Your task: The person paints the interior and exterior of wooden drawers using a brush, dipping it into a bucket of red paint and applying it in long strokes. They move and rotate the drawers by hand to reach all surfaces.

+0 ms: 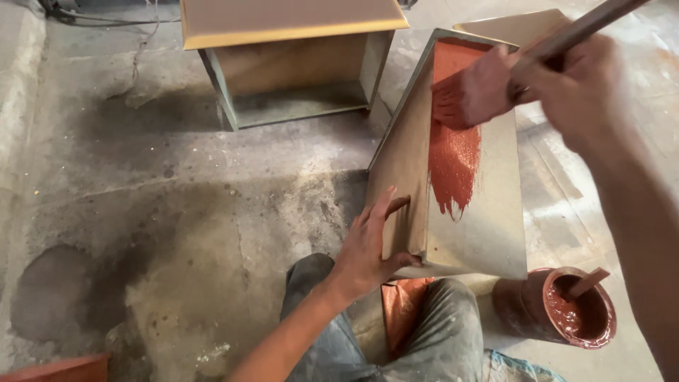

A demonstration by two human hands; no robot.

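A person sits on a stained grey concrete floor (177,212), seen from above, painting a pale wooden box panel with raised side edges (488,212). The panel leans tilted, its near end resting against the person's knees in paint-smeared grey trousers (438,339), seemingly so the face slopes up toward the brush.

The left hand (371,247) clasps the panel's near left edge, fingers wrapped over the rim and thumb beneath the near corner, apparently steadying it against the push of the strokes. The right hand (580,88) is closed around the brown wooden handle of a wide flat paintbrush (474,88), whose bristles, loaded with red-brown paint, press on the panel near its far edge. The brush is blurred. A band of wet red-brown paint (453,170) runs from the far edge down the middle of the panel, ending raggedly about halfway; the rest is bare.

A round pot coated in red-brown paint (559,311) stands on the floor just beside the panel's near right corner, within reach of the brush hand, with one wooden stirring stick (587,283) leaning in it.

Counted: one brush, one paint pot, one stick, one panel in hand. One open-fronted wooden cabinet with a yellow-edged top (290,56) stands well apart at the far side of the floor, and one flat tan board (516,25) lies behind the panel. A red-brown shape (56,369) shows at the near left corner of the floor; what it is cannot be told.
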